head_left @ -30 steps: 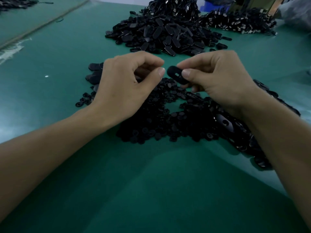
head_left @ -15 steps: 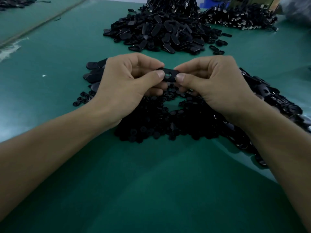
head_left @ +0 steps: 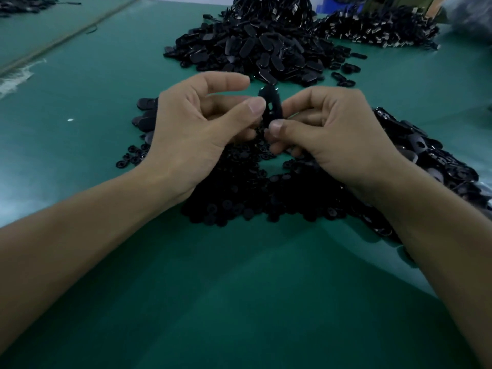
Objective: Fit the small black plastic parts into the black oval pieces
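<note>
Oval piece (head_left: pixel 273 98) held upright on edge, slot facing the viewer, between the two hands above the green table (head_left: pixel 80 161). Left hand (head_left: pixel 197 134): thumb tip pressed against the piece's left edge, forefinger raised clear of it. Heap of small round parts (head_left: pixel 239 198) lies beneath both hands. Right hand (head_left: pixel 332 134): thumb and curled fingers pinch the piece's lower end. Whether a small part sits in the slot cannot be told.

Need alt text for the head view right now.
The left hand and right hand hold one oval piece upright above a heap of small parts on a green table. A bigger pile of oval pieces lies beyond.
</note>
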The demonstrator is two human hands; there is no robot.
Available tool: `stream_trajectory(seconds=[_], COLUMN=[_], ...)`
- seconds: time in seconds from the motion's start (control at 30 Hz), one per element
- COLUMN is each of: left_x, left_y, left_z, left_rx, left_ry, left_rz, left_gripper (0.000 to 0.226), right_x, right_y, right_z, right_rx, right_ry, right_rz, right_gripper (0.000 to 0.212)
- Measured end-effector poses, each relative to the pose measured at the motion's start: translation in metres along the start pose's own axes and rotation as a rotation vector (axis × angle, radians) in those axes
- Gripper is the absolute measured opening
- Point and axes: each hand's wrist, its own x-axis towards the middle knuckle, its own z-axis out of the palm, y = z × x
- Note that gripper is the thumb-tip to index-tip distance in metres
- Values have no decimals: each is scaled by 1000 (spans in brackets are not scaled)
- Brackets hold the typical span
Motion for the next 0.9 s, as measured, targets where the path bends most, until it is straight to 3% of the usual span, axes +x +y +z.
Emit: stream_trajectory(seconds=[0.2, 0.4, 0.53, 0.77, 0.9], left_x=[-4, -2, -2, 0, 1], left_y=[0, -3, -4, -8, -9], left_z=[4, 0, 3, -1, -4], left_rx=[96, 141, 147, 239, 245], left_ry=[-126, -45, -71, -90, -54], left_rz=[53, 26, 46, 70, 69], left_gripper=[11, 11, 16, 38, 28], right_x=[-1, -1, -2, 5, 6], right_y=[-4, 0, 4, 2, 3], right_z=[9, 6, 4, 16, 18], right_rx=[25, -460, -682, -795, -877], right_ry=[-57, 56, -29, -90, -110], right_rz=[-25, -116, -52, -50, -101], right_gripper=[9, 16, 9, 10, 13])
